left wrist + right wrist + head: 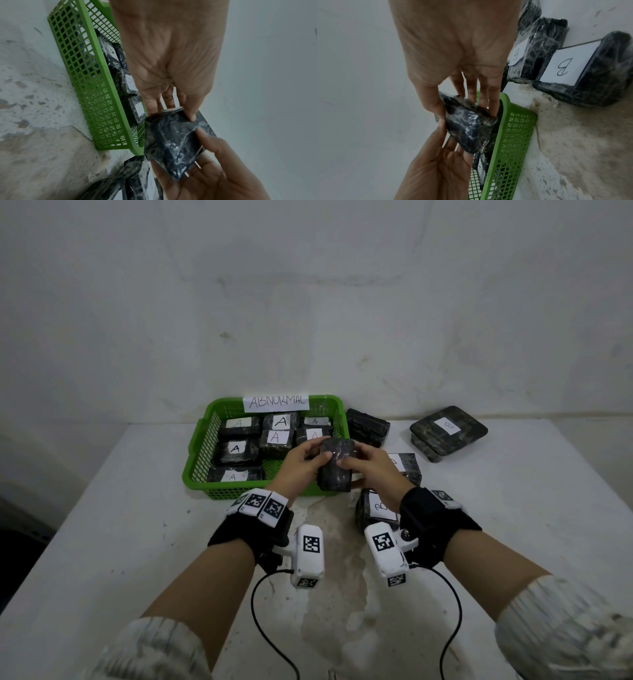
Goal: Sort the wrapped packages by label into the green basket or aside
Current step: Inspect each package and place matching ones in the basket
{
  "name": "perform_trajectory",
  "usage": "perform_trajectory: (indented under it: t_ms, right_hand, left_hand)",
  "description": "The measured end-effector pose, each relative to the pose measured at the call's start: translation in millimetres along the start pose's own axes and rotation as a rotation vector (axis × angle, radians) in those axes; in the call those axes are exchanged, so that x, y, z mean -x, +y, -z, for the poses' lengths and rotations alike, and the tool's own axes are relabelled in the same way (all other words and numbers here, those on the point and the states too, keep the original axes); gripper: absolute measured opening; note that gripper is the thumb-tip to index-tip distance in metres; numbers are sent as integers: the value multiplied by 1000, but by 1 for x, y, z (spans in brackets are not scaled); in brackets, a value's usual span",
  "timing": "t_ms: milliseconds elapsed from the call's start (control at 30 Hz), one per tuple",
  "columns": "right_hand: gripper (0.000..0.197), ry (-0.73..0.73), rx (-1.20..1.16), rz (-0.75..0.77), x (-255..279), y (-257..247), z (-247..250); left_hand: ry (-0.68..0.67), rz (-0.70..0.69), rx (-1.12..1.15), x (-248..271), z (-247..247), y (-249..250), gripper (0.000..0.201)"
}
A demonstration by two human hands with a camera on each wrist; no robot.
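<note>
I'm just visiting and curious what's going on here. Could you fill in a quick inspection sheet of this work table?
Surface: white table, stained and worn near the middle.
Job's things: green basket with a paper sign at its back rim, holding packages labelled A; packages labelled B lie on the table to its right; one unlabelled-looking dark package beside the basket.
Held package: no label visible on the sides shown.
Clutter: nothing seen.
Grippers: left hand and right hand both hold the package, above the basket's near right corner.
Cables: black leads hang from the wrist cameras.
Surroundings: bare white wall.
</note>
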State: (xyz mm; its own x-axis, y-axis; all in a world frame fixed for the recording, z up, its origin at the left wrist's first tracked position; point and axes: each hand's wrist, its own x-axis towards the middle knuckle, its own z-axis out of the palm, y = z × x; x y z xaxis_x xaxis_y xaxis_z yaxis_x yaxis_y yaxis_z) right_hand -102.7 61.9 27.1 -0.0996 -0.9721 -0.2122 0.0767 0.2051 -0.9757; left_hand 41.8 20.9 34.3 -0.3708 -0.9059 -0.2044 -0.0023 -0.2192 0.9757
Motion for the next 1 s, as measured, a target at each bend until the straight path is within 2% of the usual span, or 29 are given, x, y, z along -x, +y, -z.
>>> perform_trajectory:
  t_ms: [167,267,367,533,700,800,900,1000]
  right_hand:
    - [36,71,-23,49,-1,2,1]
    - [40,24,-33,33,-1,3,1]
    - [53,-47,17,23,-1,3,4]
    - [55,-7,-5,62,-1,4,6]
    - [66,-76,-25,30,-2,7,7]
    - [72,-62,-32,40,-3,10,7]
    - [64,-38,-25,40,-5,10,7]
    - [38,-4,-61,45,-6,9,5]
  left_hand:
    - [-64,32,-15,3,2,0,52]
    - [-62,14,-34,4,3,-1,55]
    - [-46,2,-40,4,4,0,55]
    - [-86,15,-45,5,4,0,62]
    - [-73,7,-28,5,5,-1,65]
    - [-56,-6,-29,4,7,-3,67]
    - [-15,-52,-15,4,6,-2,59]
    - [-22,-43,-1,4,6,1,40]
